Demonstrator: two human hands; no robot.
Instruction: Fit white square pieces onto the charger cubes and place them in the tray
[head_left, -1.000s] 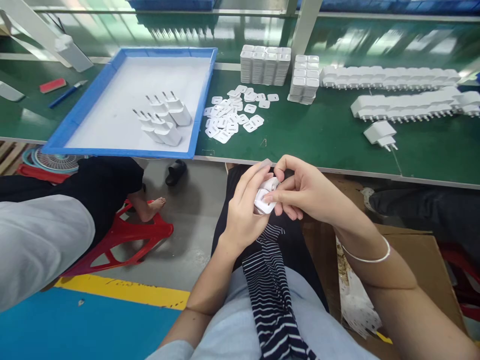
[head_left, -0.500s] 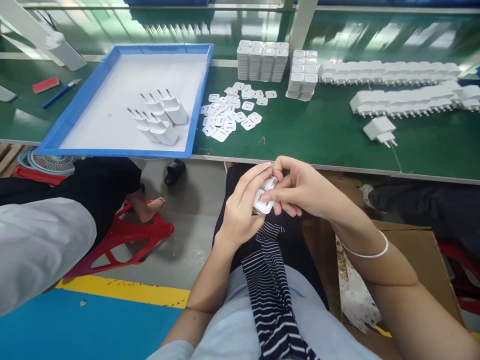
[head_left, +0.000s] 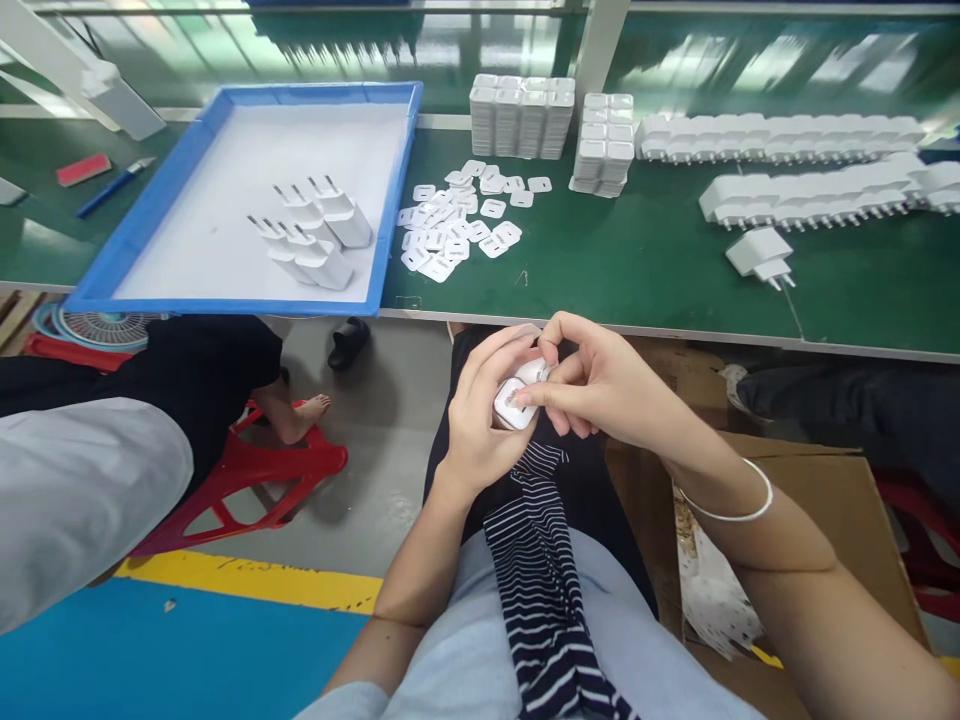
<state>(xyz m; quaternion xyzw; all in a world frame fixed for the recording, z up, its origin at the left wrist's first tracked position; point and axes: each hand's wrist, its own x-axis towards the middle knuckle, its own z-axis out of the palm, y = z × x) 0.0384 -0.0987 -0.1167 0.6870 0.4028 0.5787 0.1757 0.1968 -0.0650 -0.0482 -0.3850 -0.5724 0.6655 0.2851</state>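
Gripping a small white charger [head_left: 515, 402], rounded corners, both hands [head_left: 480, 420] around it

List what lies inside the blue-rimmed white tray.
Inside the blue-rimmed white tray, four white plastic charger plugs lie clustered near its right side, prongs pointing up-left. Whatever lies beneath them is hidden.

Both forearms bare, no sleeves reaching the wrists. Right wrist carries a thin silver bangle [head_left: 731, 500], plain and round, sitting loose. Left hand [head_left: 480, 420] and right hand [head_left: 607, 385] without rings or gloves; nails short, unpainted as far as can be told. Torso in a pale grey-blue top [head_left: 480, 640]. A navy cloth with fine white stripes [head_left: 544, 570] hangs down the front over dark trousers [head_left: 592, 500].
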